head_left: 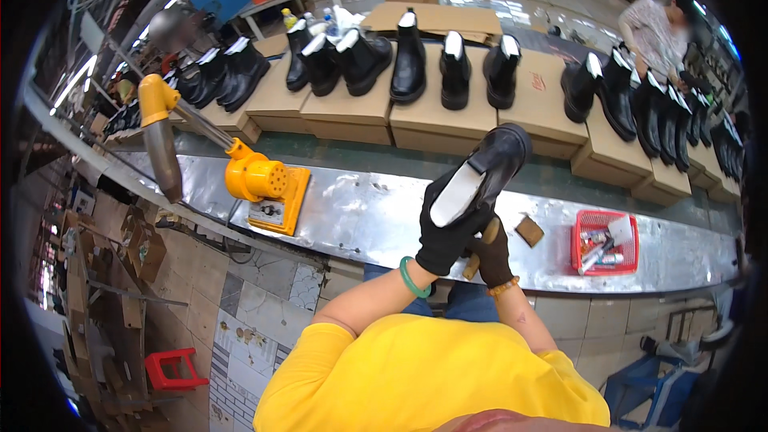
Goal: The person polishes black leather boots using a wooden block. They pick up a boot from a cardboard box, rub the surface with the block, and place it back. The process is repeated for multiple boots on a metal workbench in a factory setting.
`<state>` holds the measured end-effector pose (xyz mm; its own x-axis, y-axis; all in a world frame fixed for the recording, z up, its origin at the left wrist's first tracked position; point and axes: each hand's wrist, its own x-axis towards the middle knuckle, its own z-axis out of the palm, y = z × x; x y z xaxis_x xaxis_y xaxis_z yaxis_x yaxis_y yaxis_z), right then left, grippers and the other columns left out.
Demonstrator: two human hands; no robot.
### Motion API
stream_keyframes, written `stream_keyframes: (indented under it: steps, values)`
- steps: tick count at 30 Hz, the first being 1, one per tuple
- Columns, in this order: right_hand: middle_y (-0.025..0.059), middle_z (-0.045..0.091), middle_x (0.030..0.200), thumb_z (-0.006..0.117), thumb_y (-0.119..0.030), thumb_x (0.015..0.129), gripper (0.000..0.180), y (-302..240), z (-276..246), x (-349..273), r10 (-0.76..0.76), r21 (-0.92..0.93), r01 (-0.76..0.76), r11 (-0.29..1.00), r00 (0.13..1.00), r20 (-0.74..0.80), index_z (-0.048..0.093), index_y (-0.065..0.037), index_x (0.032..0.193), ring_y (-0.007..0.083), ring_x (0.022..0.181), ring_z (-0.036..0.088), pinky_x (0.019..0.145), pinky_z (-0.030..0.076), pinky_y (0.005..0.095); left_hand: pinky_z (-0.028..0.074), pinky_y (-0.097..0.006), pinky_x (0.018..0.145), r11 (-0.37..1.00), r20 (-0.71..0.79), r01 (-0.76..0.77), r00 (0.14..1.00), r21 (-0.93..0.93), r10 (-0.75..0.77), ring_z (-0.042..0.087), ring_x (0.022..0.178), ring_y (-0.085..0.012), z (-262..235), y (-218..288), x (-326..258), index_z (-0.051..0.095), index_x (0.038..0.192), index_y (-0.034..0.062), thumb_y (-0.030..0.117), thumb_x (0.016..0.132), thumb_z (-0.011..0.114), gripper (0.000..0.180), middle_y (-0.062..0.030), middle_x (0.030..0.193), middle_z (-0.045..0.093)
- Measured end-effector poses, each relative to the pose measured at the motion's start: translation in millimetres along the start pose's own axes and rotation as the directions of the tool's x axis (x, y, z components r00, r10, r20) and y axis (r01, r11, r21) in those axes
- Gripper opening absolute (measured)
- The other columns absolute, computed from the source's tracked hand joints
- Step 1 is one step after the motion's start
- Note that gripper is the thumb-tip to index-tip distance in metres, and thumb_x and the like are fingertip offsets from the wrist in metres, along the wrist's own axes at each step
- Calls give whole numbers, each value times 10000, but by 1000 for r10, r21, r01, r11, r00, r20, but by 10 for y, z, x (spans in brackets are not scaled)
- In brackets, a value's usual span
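Observation:
A black ankle boot (pixel 498 162) with a pale lining is tilted above the metal bench, its toe pointing far and right. My left hand (pixel 448 228), in a black glove, is closed around the boot's shaft. My right hand (pixel 494 254), in a dark glove, is closed just below and right of it. A tan patch shows at its fingers; whether this is a held piece or the stained glove I cannot tell. A small brown block (pixel 472 266) lies beside the right hand, partly hidden. Another brown block (pixel 530 230) rests on the bench to the right.
Cardboard boxes (pixel 436 124) carrying several black boots (pixel 409 60) line the bench's far side. On the metal bench (pixel 360 216) stand a yellow blower-like machine (pixel 254 176) at left and a red basket (pixel 606 268) of tubes at right. A person (pixel 652 32) works at the far right.

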<state>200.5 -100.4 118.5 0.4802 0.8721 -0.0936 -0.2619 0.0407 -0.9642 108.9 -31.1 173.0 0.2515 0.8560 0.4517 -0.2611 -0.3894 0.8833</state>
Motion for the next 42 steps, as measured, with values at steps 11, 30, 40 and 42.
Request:
stream_keyframes:
  steps: [11,30,40,42]
  values:
    - [99,595,919,752,-96,702,624,54,-264,29,-125,49,136,989,974,-191,453,-6,1243,153,692,625,538,509,239,461,-280,712,728,-15,379,882,-571,-472,579,883,-136,47,-322,467,620,1028,88,143,854,639,183,-16,966,618]
    - [95,586,771,685,-70,692,450,-55,-721,142,-123,175,169,970,961,-248,500,26,1092,160,541,569,495,478,266,495,-302,735,994,88,113,990,-16,-111,631,809,-169,409,-270,526,566,997,57,143,698,807,393,-64,893,652]
    - [98,586,859,724,-77,703,571,-48,-668,82,-48,140,81,987,973,-228,449,3,1196,154,615,591,510,483,248,502,-281,738,985,76,153,986,-84,-147,632,826,-145,353,-200,512,567,1026,33,101,723,775,374,-54,922,661]
    - [97,589,868,697,-78,717,562,-57,-575,52,-92,52,107,993,968,-234,435,-17,1211,160,620,600,513,484,249,501,-285,740,988,65,150,987,-31,-148,632,830,-151,356,-222,487,566,1022,34,117,720,781,380,-59,920,658]
